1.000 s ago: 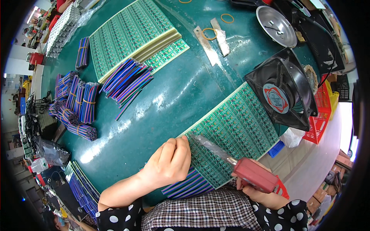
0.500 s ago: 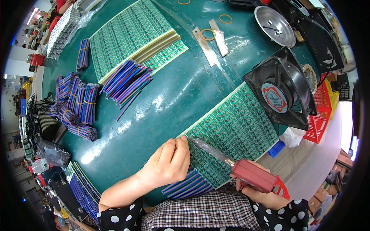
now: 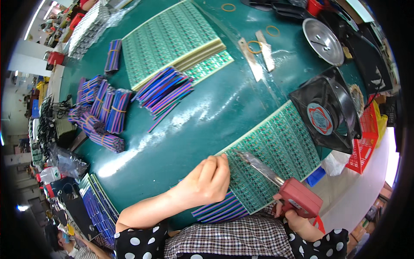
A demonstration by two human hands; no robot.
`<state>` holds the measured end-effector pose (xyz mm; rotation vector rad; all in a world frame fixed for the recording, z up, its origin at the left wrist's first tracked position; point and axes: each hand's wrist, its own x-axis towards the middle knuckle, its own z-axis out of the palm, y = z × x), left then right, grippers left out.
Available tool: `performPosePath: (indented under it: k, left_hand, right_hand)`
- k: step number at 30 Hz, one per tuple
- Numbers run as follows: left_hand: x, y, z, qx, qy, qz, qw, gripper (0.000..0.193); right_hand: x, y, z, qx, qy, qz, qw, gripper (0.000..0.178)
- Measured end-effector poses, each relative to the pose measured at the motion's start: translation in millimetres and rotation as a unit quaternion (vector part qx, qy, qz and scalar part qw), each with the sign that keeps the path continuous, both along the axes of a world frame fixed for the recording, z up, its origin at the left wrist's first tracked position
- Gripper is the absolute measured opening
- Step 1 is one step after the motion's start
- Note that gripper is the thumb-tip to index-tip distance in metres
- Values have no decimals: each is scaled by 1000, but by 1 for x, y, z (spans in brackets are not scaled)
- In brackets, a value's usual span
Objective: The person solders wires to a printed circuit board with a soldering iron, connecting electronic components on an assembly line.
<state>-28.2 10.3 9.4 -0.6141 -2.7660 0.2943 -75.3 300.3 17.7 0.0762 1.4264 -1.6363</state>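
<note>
Iron (image 3: 300, 197) tip's edged a bit away from the left hand (image 3: 209, 180) since last frame, right hand (image 3: 297, 221) wrapped round it, left fingers bunched at the board (image 3: 276, 155) edge, can't tell what they're pinching, wires (image 3: 222, 207) just beside, board's on the tabletop (image 3: 159, 146)

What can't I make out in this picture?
All in the head view:
What lies beneath the left grip: hidden by it.
Part of the right grip: behind the red tool.
Person at upper left: cut off by the top edge.
Fine detail on the near green board: too small.
</note>
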Motion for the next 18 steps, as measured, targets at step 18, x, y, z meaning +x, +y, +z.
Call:
performPosePath:
  k: [18]
  left_hand:
    - [-22,-73,-2,133,18,324,937,10]
  right_hand:
    - [16,4,-12,-5,96,-66,993,76]
